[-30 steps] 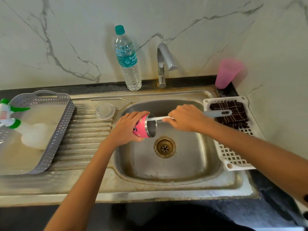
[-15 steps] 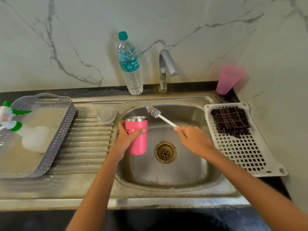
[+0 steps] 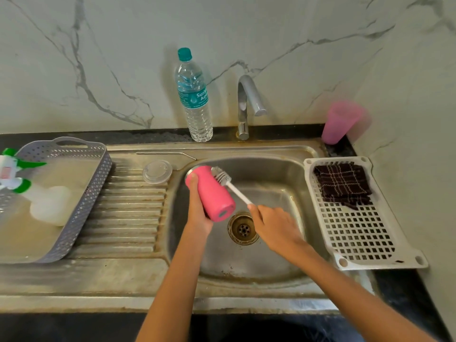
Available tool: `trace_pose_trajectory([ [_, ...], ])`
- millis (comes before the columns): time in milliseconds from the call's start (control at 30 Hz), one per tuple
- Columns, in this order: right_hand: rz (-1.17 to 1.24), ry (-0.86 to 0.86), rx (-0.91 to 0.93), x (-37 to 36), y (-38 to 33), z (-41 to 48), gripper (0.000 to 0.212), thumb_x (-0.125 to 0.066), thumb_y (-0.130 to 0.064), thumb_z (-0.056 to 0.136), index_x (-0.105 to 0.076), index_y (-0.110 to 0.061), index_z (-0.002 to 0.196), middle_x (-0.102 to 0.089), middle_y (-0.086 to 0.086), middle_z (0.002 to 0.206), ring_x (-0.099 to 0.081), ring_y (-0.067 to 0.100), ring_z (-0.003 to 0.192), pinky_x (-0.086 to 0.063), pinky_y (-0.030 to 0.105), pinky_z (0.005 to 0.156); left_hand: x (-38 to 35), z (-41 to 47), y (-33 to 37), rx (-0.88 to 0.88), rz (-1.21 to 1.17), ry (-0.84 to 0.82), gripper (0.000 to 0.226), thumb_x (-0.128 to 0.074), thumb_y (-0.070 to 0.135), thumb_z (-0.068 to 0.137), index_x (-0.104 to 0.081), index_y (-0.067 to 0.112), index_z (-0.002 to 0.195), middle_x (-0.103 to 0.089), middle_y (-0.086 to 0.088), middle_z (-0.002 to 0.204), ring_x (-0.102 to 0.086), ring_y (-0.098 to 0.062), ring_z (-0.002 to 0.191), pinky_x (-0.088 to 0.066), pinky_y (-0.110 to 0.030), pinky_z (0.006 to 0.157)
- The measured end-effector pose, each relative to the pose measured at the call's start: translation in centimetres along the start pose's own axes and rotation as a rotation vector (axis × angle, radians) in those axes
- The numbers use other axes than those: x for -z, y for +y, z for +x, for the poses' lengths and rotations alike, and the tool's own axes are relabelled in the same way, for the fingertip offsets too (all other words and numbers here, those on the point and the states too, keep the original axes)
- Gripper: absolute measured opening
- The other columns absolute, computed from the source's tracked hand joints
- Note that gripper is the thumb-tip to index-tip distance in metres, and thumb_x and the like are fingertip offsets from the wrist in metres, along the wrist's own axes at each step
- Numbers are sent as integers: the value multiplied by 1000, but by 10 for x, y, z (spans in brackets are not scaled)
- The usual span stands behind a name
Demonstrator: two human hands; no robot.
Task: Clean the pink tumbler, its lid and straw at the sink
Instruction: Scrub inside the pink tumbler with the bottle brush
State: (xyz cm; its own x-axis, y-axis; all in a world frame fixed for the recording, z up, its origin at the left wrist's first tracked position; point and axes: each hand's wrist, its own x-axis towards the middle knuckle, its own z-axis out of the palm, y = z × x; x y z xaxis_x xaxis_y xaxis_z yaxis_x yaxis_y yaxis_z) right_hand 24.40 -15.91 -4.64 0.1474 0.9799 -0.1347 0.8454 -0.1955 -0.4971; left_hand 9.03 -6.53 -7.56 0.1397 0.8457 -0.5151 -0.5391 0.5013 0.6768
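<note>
Tipped from upright to slanting since half a second ago: pink tumbler [image 3: 213, 193], base toward the camera, mouth toward the wall, above the steel sink [image 3: 246, 275] basin. Brought against its side near the rim: bottle brush [image 3: 223, 177] bristles. Left, on the drainboard [image 3: 128, 213], grey perforated basket [image 3: 81, 211]; right, white rack [image 3: 357, 233] bearing a dark checked cloth [image 3: 343, 185]. Left grip [image 3: 197, 213] wrapped round the tumbler; right grip [image 3: 274, 225] pinched on the brush handle. Clear lid [image 3: 157, 172] flat on the drainboard, metal straw [image 3: 162, 153] just behind it.

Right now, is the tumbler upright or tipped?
Tipped: the left hand holds the tumbler slanted over the sink, base toward the camera, mouth pointing away.
</note>
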Motion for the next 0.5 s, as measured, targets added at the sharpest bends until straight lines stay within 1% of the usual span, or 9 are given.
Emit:
trace_pose_trajectory([
  [33, 2, -16, 13, -1, 2, -8, 48, -22, -50, 101, -52, -20, 77, -64, 8, 76, -59, 31, 74, -42, 35, 63, 2, 2, 1, -13, -10, -3, 53, -49, 60, 91, -61, 15, 117, -73, -6, 87, -70, -20, 76, -60, -33, 66],
  [100, 13, -24, -7, 4, 3, -8, 48, -22, -50, 101, -50, -20, 76, -62, 5, 73, -57, 29, 72, -43, 35, 63, 2, 4, -1, -1, 39, -23, 58, -51, 61, 90, -60, 14, 121, -73, -8, 93, -69, -21, 81, -59, -35, 71],
  [167, 27, -1, -46, 10, 1, 11, 49, -22, -49, 102, -51, -19, 77, -61, 5, 74, -57, 29, 74, -42, 35, 64, -5, 0, -5, 19, 106, -8, 53, -52, 61, 89, -61, 15, 114, -72, -8, 90, -69, -21, 80, -57, -36, 73],
  [233, 17, 11, -48, 12, -6, 16, 50, -22, -48, 102, -56, -16, 83, -63, 9, 78, -58, 32, 77, -41, 35, 65, -11, 1, -5, 9, 90, 12, 49, -52, 60, 90, -61, 16, 111, -72, -6, 85, -70, -19, 76, -58, -34, 69],
  [333, -67, 59, 60, 7, -9, -3, 51, -20, -47, 103, -58, -15, 92, -65, 11, 79, -61, 35, 75, -47, 38, 66, -11, 14, 13, -37, -21, 27, 48, -50, 59, 91, -61, 18, 112, -74, -5, 81, -71, -19, 72, -60, -33, 64],
  [400, -95, 86, 85, 12, -10, -1, 52, -18, -47, 102, -57, -15, 93, -65, 9, 77, -62, 35, 73, -49, 40, 65, -11, 20, 16, -50, 21, 13, 42, -49, 56, 93, -61, 19, 109, -73, -5, 82, -70, -18, 69, -60, -32, 62],
  [500, -102, 107, 16, 21, -15, 26, 51, -18, -45, 103, -57, -12, 97, -66, 12, 85, -61, 37, 80, -39, 37, 64, -24, 15, 10, -37, 110, -10, 44, -52, 57, 91, -61, 19, 111, -73, -5, 91, -70, -17, 74, -59, -31, 65],
])
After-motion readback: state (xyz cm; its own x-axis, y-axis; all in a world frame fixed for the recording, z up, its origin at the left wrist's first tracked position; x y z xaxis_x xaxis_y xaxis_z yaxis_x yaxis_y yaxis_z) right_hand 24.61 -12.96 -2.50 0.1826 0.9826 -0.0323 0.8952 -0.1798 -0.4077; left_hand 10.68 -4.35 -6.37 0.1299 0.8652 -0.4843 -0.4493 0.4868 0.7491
